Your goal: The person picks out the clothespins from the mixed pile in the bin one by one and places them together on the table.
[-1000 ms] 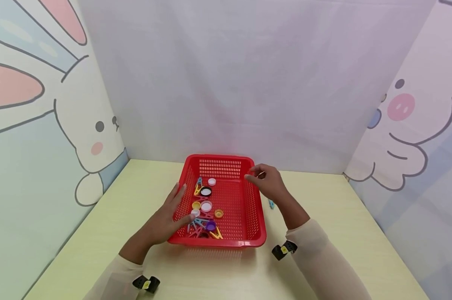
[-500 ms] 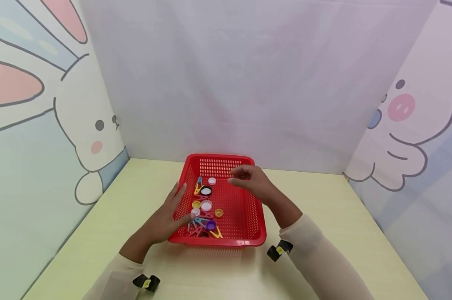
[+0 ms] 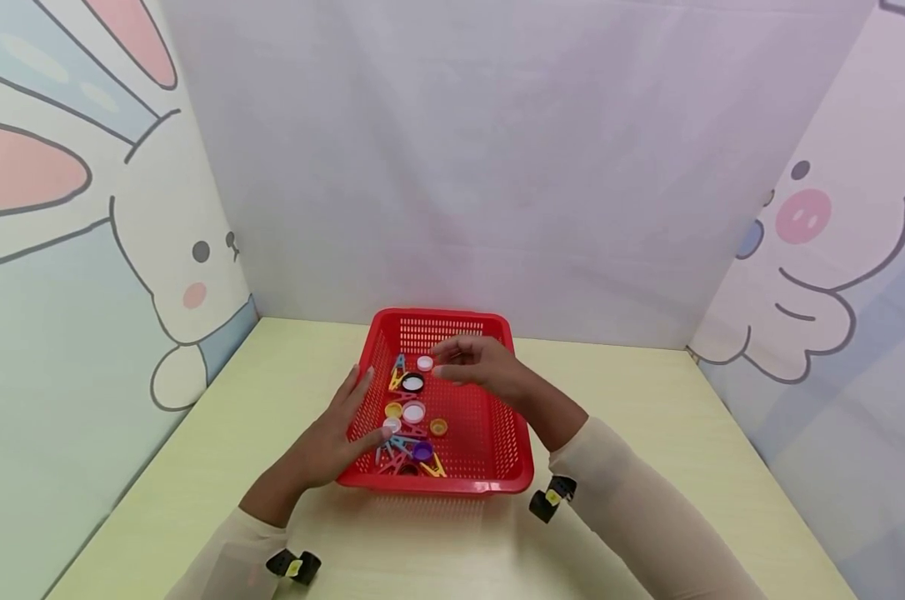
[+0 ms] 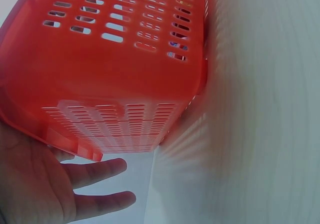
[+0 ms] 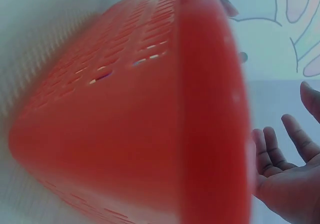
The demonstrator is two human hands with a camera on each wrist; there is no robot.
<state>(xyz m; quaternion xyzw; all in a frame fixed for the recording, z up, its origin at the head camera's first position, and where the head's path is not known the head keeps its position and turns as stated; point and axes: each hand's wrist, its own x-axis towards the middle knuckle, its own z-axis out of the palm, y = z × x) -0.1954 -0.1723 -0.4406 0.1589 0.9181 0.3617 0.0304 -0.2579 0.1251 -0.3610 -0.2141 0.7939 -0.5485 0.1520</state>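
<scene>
A red plastic basket stands on the table, holding several clothespins and small round lids. My left hand lies at the basket's left side, fingers along the rim and thumb reaching inside. In the left wrist view its straight fingers stick out past the rim. Over the basket's far half hovers my right hand, fingers loosely bent and holding nothing that I can see. Near its fingertips is a white lid. A black-rimmed lid, a purple lid and an amber lid lie on the basket's floor.
Pale yellow table surface surrounds the basket. A white cloth wall rises behind, with cartoon-printed panels at left and right. Black bands with small devices sit at both sleeves.
My right hand has moved left from the basket's right rim to above its far half. A blue clothespin seen on the table beside the right forearm is now hidden. The left hand stays put.
</scene>
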